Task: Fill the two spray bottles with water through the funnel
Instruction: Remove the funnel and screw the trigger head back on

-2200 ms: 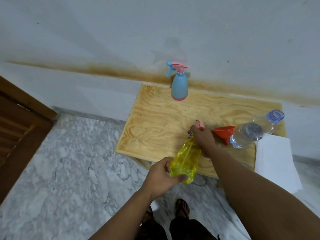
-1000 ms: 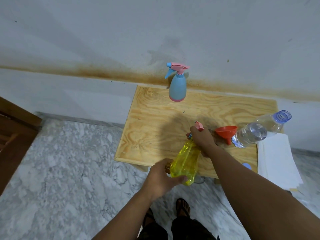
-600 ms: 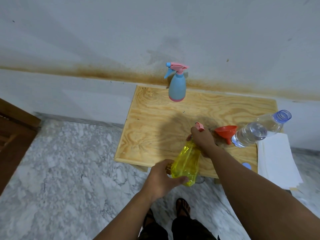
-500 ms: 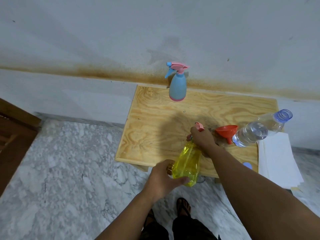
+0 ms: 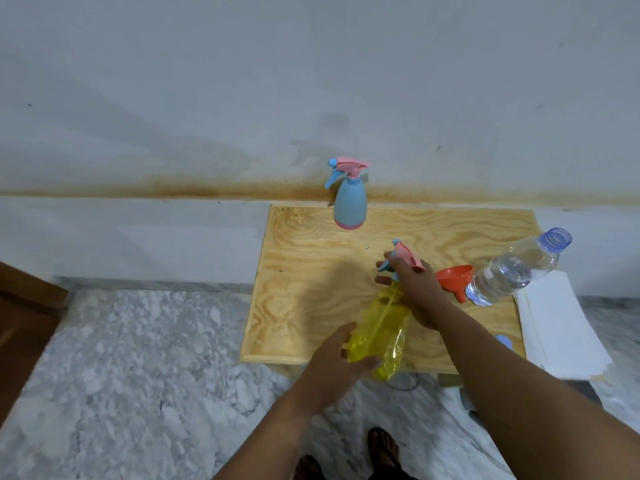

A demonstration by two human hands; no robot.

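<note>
**Fingers on the spray head: yellow bottle about to be opened**

Fingers (image 5: 382, 263) of the right hand (image 5: 414, 289) curl over the pink spray head (image 5: 403, 254) of the yellow spray bottle (image 5: 379, 332), while the left hand (image 5: 337, 358) wraps the bottle's base, thumb and fingers round it. The bottle is tilted, held over the near edge of the wooden table (image 5: 311, 271), at about 6 o'clock on the tabletop.

The step in hand looks like unscrewing the spray head; nothing has been filled yet, judging by the bottle, which looks empty. Next the head must come off and be set down, the bottle stood upright, and the orange funnel (image 5: 453, 277) seated in its neck.

The funnel lies on its side at 3 o'clock, just beside the right hand, touching or nearly touching the uncapped water bottle (image 5: 512, 271), which stands leaning in the wide-angle view. The blue spray bottle (image 5: 349, 202) stands at 12 o'clock by the wall, its head on. White paper (image 5: 554, 317) lies at 4 o'clock, a small blue cap (image 5: 504, 341) near it. The right forearm crosses above the table's near right corner, so reaching for the funnel means letting go of the head first.
</note>
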